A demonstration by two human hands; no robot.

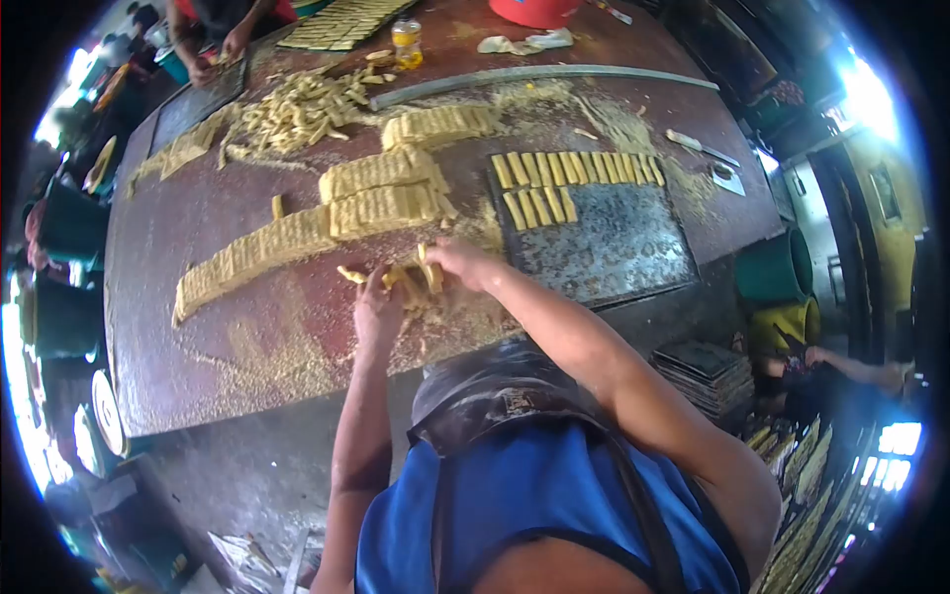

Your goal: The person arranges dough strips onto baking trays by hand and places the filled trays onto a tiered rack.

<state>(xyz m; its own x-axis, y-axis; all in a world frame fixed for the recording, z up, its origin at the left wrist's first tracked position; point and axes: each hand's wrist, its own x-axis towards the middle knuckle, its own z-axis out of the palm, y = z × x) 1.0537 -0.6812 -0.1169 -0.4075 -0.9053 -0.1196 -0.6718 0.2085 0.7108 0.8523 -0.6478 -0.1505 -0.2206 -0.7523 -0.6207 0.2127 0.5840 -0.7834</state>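
Note:
My right hand is closed on a pale yellow dough stick, held at the near side of the table. Just left of it, my left hand pinches a short dough piece that pokes out past its fingers. A few more dough sticks lie between the two hands, partly hidden by the fingers. Right of my right hand lies a dark baking tray, with one full row of dough sticks along its far edge and a shorter row under it. Beyond my hands stretches a long line of crumb-coated dough sticks.
Loose crumbs cover much of the brown table. Farther off are a heap of dough pieces, a long metal bar, a bottle, a knife and a red tub. Another person's hands work at the far left.

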